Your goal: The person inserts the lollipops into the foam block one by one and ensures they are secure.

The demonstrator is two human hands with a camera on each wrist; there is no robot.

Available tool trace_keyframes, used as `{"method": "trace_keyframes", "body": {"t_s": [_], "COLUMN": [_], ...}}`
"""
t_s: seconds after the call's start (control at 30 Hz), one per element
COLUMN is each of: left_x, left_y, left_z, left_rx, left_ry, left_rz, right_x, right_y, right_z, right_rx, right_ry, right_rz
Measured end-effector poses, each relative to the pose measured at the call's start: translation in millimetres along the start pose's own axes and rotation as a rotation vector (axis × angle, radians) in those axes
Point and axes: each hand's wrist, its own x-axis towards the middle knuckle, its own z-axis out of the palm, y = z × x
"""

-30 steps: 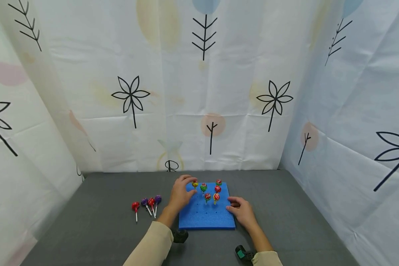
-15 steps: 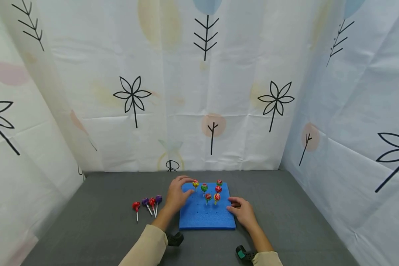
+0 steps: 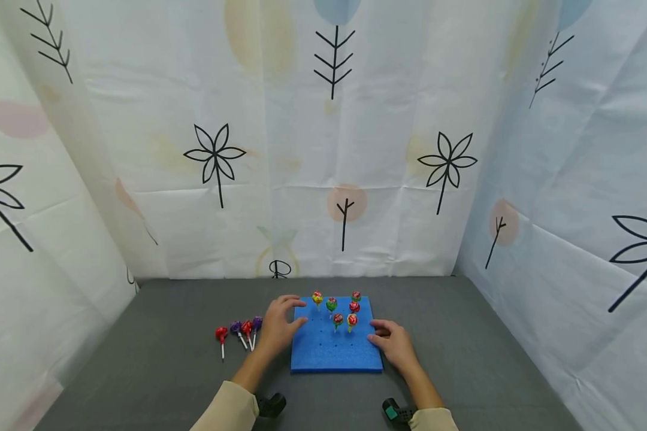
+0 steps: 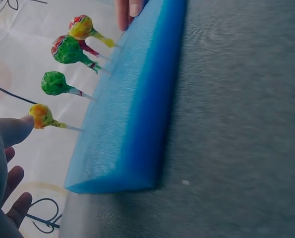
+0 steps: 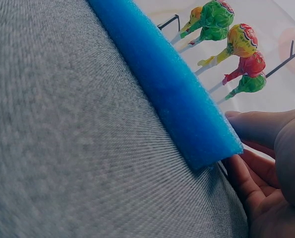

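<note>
A blue foam board (image 3: 336, 356) with small holes lies on the table, several wrapped lollipops standing upright in its far half. The yellow lollipop (image 3: 317, 298) at the far left corner is nearest my left hand (image 3: 278, 326), which hovers by the board's left edge, thumb and fingers spread and holding nothing. In the left wrist view, the left thumb overlaps the head of that yellow lollipop (image 4: 40, 116). My right hand (image 3: 396, 344) holds the board's right edge, thumb above and fingers along the side, as the right wrist view shows the foam board (image 5: 172, 94) between them.
Left of the board, loose lollipops lie on the grey table: a red lollipop (image 3: 221, 332) apart, and a group with purple lollipops (image 3: 256, 323) and another red lollipop (image 3: 247, 327). A patterned white curtain (image 3: 302, 227) stands behind the table.
My left hand has drawn back from the yellow lollipop, moving left and towards me. That lollipop stays upright in the board. My right hand has stayed at the board's edge.
</note>
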Motion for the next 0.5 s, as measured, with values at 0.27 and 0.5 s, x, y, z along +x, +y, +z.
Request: {"method": "trace_keyframes", "body": {"t_s": [0.27,0.5], "left_x": [-17.0,-25.1], "left_y": [-0.8,-4.8], "left_z": [-6.4,-14.7], "left_rx": [-0.037,-0.043], "left_ry": [0.016,0.017], "left_rz": [-0.005,-0.004], "right_x": [-0.5,-1.4], "right_y": [0,-2], "right_z": [1,1], "right_rx": [-0.007,-0.005], "right_ry": [0.008,0.001], "right_rz": [0.0,0.015]}}
